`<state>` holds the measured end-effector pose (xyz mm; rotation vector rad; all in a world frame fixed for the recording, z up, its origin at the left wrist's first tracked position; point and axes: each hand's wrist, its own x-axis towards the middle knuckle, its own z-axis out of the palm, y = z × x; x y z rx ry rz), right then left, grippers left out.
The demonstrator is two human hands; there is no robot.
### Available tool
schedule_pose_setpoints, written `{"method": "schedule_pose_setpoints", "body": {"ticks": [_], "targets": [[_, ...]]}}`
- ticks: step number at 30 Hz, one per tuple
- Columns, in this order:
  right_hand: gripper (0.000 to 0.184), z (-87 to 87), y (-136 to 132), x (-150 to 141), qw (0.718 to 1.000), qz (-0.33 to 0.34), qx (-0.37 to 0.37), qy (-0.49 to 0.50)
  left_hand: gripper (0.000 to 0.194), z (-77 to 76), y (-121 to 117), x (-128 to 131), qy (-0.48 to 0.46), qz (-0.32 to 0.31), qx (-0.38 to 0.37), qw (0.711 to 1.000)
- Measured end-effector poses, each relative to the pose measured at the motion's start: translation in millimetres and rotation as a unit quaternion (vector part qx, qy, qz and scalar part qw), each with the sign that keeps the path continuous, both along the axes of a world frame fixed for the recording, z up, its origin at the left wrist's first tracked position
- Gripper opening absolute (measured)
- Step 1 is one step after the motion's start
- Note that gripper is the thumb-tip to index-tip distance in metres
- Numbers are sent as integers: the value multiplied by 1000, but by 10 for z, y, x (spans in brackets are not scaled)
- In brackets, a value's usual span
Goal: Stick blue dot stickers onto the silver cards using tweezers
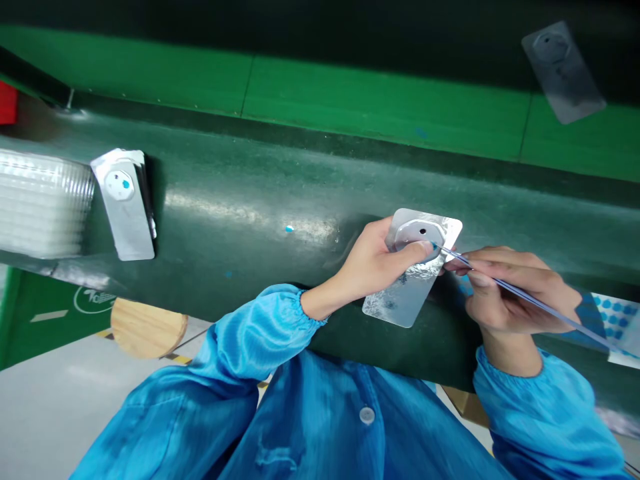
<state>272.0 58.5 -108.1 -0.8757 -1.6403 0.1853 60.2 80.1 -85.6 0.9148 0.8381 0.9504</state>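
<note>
A silver metal plate (395,300) with rounded corners and a raised octagonal disc is gripped by my left hand (373,260), its thumb lying on the disc. A dark hole shows in the disc, and a small blue dot sits by the thumb tip. My right hand (515,287) pinches thin metal tweezers (530,298), whose tip reaches the disc beside that thumb. Whether the tip grips the blue dot is too small to tell. Fingers of my left hand under the plate are hidden.
On the green table (225,260), a stack of similar plates (127,220) stands at left beside clear plastic trays (40,203). A sheet of blue dots (615,317) lies at right. Another plate (570,80) is at upper right. A wooden stool (145,327) stands below the table edge.
</note>
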Motion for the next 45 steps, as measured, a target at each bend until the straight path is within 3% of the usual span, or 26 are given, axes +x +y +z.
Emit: {"method": "schedule_pose_setpoints", "body": {"ticks": [7,10,15,19,23,26,29,34,40,45], "targets": [[9,38,-40,-6,999,-9,-33,-1,30,4,-7,7,7,8,-9,1000],[5,43,43,-26,1000,-7,10,27,30,16,-21,9,-34,13,-36,999],[19,3,245,-99,989,-36,119,84,35,5,-36,2,-88,5,-92,992],[21,6,197,-114,996,-57,45,54,41,-43,-24,9,-103,1,-105,989],[7,80,57,-98,995,-54,-42,-66,45,-82,-10,20,-77,-2,-31,997],[29,150,21,-130,988,-19,-85,-126,48,-71,-28,7,14,-5,52,999],[26,165,40,-156,986,-4,-82,-144,52,-51,-48,-23,67,-21,91,993],[22,110,58,-117,981,11,-94,-172,48,-81,-45,-38,71,-37,125,989],[24,123,41,-104,985,34,-97,-139,42,-129,-10,8,18,-10,50,999],[19,125,54,-106,991,-13,-89,-94,43,-91,16,26,-73,-9,-54,996]]}}
